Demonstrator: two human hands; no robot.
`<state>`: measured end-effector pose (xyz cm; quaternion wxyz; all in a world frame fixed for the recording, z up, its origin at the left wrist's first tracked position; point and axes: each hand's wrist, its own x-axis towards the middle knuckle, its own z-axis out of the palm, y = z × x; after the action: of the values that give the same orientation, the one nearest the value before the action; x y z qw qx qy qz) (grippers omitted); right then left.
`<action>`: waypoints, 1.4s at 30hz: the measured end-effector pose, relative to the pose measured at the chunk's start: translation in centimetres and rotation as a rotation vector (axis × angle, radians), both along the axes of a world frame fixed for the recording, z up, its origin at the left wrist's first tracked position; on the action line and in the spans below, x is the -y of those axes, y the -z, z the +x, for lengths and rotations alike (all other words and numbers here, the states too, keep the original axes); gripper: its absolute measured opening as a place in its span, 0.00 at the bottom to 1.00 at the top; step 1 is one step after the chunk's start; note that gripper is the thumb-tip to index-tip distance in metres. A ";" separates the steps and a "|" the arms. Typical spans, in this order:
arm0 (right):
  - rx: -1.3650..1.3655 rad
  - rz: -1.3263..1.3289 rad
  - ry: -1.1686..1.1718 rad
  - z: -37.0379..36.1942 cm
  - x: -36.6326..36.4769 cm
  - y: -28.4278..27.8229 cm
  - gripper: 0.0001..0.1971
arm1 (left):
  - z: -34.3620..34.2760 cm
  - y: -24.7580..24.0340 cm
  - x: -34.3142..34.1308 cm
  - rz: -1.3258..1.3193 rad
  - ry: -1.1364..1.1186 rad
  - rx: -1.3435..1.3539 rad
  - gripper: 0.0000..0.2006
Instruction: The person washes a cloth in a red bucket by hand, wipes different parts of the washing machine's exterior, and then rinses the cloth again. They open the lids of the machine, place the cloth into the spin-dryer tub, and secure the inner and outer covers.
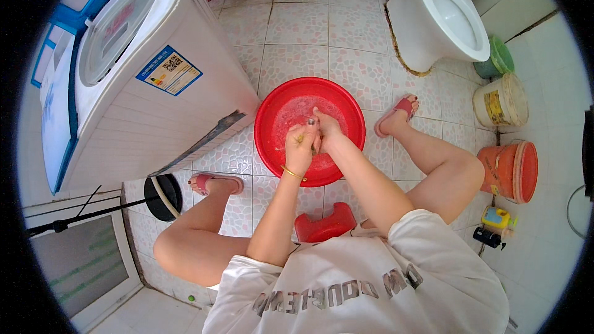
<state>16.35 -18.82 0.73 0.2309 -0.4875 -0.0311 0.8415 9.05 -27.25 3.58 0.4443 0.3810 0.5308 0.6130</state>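
A round red basin stands on the tiled floor between my feet, with whitish water or suds in it. Both my hands are together over its middle. My left hand, with a gold bracelet at the wrist, is closed with its fingers curled. My right hand presses against it from the right, its thumb along the top and its fingers mostly hidden. What lies between the two hands, if anything, is too small and covered to make out.
Left stands a white washing machine with its blue-edged lid raised. A toilet is at the far right; green, white and orange buckets line the right wall. A red stool is near me; a black basin lies left.
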 end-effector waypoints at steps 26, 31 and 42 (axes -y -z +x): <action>0.334 2.066 -0.343 0.9 4.5 -5.7 0.08 | -2.8 2.8 1.2 -0.396 0.044 1.287 0.22; 0.231 1.531 -0.158 1.1 6.2 -7.8 0.12 | -2.0 3.1 0.5 -0.172 0.058 1.205 0.11; -0.412 0.173 0.076 1.6 1.8 -8.7 0.10 | -1.2 -7.3 -1.1 0.447 -0.171 -0.389 0.10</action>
<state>17.96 -20.57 9.43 0.3048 -0.2843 -0.0370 0.9082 7.82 -26.11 10.87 0.1863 0.5335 0.4881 0.6652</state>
